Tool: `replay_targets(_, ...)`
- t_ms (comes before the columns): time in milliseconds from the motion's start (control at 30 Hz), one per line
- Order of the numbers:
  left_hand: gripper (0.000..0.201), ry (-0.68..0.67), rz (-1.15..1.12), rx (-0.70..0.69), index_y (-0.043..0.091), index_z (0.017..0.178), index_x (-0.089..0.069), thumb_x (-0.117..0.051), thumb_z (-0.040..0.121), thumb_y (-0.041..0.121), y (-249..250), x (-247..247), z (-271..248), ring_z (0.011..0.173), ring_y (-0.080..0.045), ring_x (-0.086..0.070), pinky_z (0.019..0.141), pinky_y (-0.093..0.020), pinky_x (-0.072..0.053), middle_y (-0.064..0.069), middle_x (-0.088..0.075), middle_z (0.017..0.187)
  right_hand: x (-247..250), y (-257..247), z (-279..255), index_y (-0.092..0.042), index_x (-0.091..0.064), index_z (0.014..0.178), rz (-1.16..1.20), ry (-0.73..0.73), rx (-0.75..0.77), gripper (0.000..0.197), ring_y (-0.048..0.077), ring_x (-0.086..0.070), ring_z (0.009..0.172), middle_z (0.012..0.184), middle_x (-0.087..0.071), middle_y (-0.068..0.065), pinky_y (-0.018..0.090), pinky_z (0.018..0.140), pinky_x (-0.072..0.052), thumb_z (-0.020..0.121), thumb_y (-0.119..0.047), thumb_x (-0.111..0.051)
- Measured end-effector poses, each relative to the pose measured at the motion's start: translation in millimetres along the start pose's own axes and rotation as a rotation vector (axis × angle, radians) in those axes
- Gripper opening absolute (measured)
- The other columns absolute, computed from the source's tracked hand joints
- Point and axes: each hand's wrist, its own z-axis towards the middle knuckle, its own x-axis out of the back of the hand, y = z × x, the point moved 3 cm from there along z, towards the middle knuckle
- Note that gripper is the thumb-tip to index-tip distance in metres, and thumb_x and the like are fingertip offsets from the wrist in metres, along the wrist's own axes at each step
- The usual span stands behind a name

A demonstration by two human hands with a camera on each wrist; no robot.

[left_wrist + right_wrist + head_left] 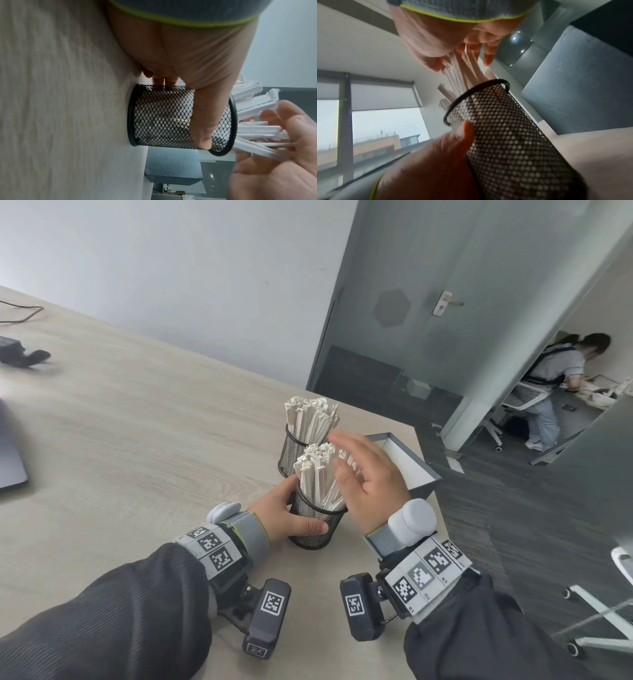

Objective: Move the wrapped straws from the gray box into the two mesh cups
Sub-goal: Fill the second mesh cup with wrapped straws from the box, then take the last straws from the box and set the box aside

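Note:
Two black mesh cups stand near the table's right end. The far cup (290,451) is packed with white wrapped straws (310,419). My left hand (282,511) grips the near cup (313,525), with the thumb (202,115) across its mesh wall (159,121). The near cup's straws (317,470) fan out from its rim. My right hand (363,477) is open, its straight fingers (488,55) touching the tops of those straws (467,71). The gray box (416,474) stands just right of the cups; its visible white inside shows no straws.
The table's right edge (431,498) runs just past the box. A dark laptop (10,460) and a black device (20,354) lie at the far left. A glass door and a seated person (555,371) are beyond the table.

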Motion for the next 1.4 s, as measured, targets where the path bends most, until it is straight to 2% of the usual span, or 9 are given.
replay_targets(133, 0.089, -0.005, 0.002, -0.001, 0.05, 0.125, -0.055, -0.094, 0.045, 0.053, -1, 1, 0, 0.117, -0.008, -0.068, 0.116, -0.049, -0.049, 0.012, -0.075, 0.116, -10, 1, -7, -0.013, -0.067, 0.123, -0.116, -0.085, 0.089, 0.037, 0.018, -0.059, 0.119, 0.128, -0.065, -0.001, 0.041, 0.099, -0.046, 0.096, -0.027, -0.045)
replay_targets(300, 0.093, 0.0, -0.001, 0.011, 0.064, 0.122, -0.055, -0.099, 0.04, 0.064, -6, 1, 1, 0.123, -0.011, -0.068, 0.115, -0.048, -0.05, 0.011, -0.077, 0.12, -5, -4, -6, -0.017, -0.051, 0.141, -0.184, -0.153, 0.106, 0.049, 0.018, -0.042, 0.139, 0.151, -0.045, -0.001, 0.035, 0.113, -0.034, 0.096, -0.036, -0.045)
replay_targets(533, 0.079, -0.005, 0.004, 0.013, 0.04, 0.117, -0.056, -0.087, 0.045, 0.054, 0, 0, 0, 0.087, 0.015, -0.064, 0.094, -0.029, -0.049, 0.034, -0.072, 0.088, -15, -3, -11, -0.02, -0.065, 0.125, -0.226, -0.18, 0.085, 0.041, 0.017, -0.051, 0.131, 0.14, -0.056, -0.004, 0.045, 0.107, -0.039, 0.089, -0.036, -0.052)
replay_targets(700, 0.098, -0.007, -0.009, 0.008, 0.047, 0.13, -0.056, -0.097, 0.041, 0.059, -4, 2, 0, 0.116, -0.008, -0.068, 0.114, -0.046, -0.05, 0.015, -0.075, 0.116, -4, 3, -11, -0.025, -0.056, 0.135, -0.148, -0.236, 0.022, 0.051, 0.011, -0.043, 0.137, 0.146, -0.05, -0.009, 0.038, 0.113, -0.031, 0.094, -0.052, -0.043)
replay_targets(833, 0.106, 0.002, -0.027, 0.016, 0.053, 0.135, -0.055, -0.099, 0.04, 0.062, -8, 2, 2, 0.131, -0.009, -0.064, 0.12, -0.05, -0.045, 0.017, -0.073, 0.131, 36, 37, -11, -0.025, -0.065, 0.122, -0.18, -0.015, -0.306, 0.043, 0.012, -0.052, 0.125, 0.13, -0.06, -0.011, 0.023, 0.101, -0.034, 0.095, -0.047, -0.039)
replay_targets(967, 0.099, -0.011, -0.064, 0.022, 0.062, 0.125, -0.058, -0.1, 0.035, 0.068, -8, 0, 2, 0.129, -0.011, -0.065, 0.118, -0.051, -0.047, 0.015, -0.075, 0.129, 53, 72, -29, -0.036, -0.064, 0.092, -0.573, -0.425, -0.604, 0.026, 0.013, -0.053, 0.115, 0.106, -0.062, -0.02, 0.035, 0.092, -0.036, 0.089, -0.054, -0.045)
replay_targets(1033, 0.105, -0.008, -0.075, 0.014, 0.057, 0.13, -0.058, -0.1, 0.035, 0.068, -10, 1, 3, 0.13, -0.014, -0.065, 0.118, -0.053, -0.047, 0.013, -0.075, 0.129, 54, 76, -38, -0.029, -0.05, 0.069, -0.705, -0.544, -0.594, 0.03, 0.015, -0.053, 0.103, 0.082, -0.054, -0.013, 0.035, 0.079, -0.032, 0.086, -0.053, -0.046)
replay_targets(1133, 0.105, -0.005, -0.086, 0.006, 0.052, 0.131, -0.059, -0.1, 0.036, 0.068, -10, 2, 4, 0.129, -0.016, -0.066, 0.118, -0.054, -0.047, 0.011, -0.075, 0.13, 53, 67, -47, -0.025, -0.046, 0.069, -0.799, -0.549, -0.534, 0.033, 0.016, -0.05, 0.101, 0.074, -0.045, -0.01, 0.033, 0.076, -0.026, 0.088, -0.052, -0.049)
replay_targets(1400, 0.106, 0.011, -0.142, -0.002, 0.045, 0.125, -0.062, -0.102, 0.029, 0.066, -5, -1, 2, 0.128, -0.015, -0.066, 0.117, -0.05, -0.048, 0.013, -0.076, 0.126, 51, 33, -62, -0.03, -0.064, 0.097, -0.825, -0.657, -0.305, 0.026, 0.017, -0.047, 0.107, 0.101, -0.064, -0.013, 0.037, 0.083, -0.028, 0.096, -0.045, -0.043)
